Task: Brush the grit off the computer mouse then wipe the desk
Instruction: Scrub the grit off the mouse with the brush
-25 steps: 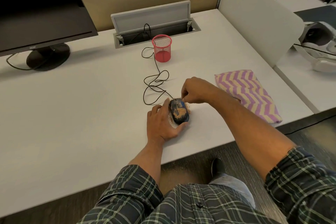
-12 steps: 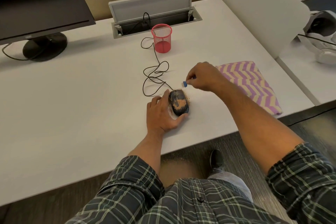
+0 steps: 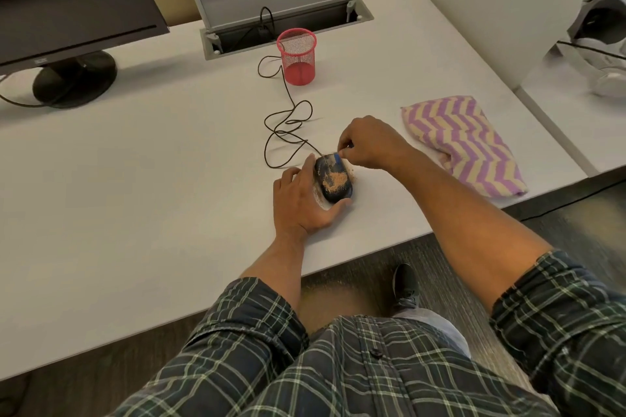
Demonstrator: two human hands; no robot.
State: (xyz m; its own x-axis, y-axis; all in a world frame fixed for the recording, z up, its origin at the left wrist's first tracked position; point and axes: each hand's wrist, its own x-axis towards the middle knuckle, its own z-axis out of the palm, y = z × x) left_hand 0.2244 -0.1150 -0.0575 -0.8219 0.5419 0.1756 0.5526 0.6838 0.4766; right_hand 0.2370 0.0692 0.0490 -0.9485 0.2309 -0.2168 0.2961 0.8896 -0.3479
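Note:
A black wired computer mouse (image 3: 333, 181) lies on the white desk (image 3: 169, 196), its top covered with a patch of tan grit. My left hand (image 3: 301, 201) grips the mouse from its left side, thumb curled round its near end. My right hand (image 3: 367, 142) pinches a small blue brush (image 3: 337, 156), whose tip touches the far end of the mouse. Some grit lies scattered on the desk beside the mouse. A folded purple and cream zigzag cloth (image 3: 464, 144) lies to the right.
The mouse cable (image 3: 286, 125) loops back past a red mesh pen cup (image 3: 297, 56) into an open cable hatch (image 3: 284, 19). A monitor (image 3: 67, 3) stands at the far left. A white divider (image 3: 491, 7) borders the desk on the right. The desk's front edge is close to the mouse.
My right hand lifted the blue brush away to the right of the mouse, then came back down onto its far end. My left hand stayed on the mouse.

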